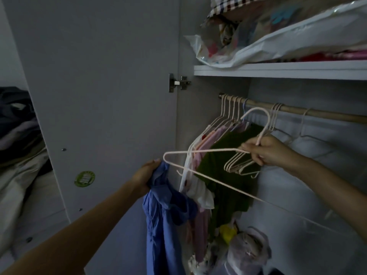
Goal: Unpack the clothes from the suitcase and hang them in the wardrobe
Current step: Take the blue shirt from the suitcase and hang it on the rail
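1. Right hand [266,150] grips a pale pink wire hanger [198,171] by its neck, just below the wooden rail [317,114].
2. Left hand [148,173] clutches a blue garment [164,221], hanging left of and below the rail.
3. Green top [224,155] hangs from the rail.

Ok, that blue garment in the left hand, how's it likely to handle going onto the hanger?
Probably floppy: the blue garment hangs in loose folds below the left hand. Likely light, since one bunched grip carries it. The hanger in the right hand looks thin, so it may tilt once cloth loads one side.
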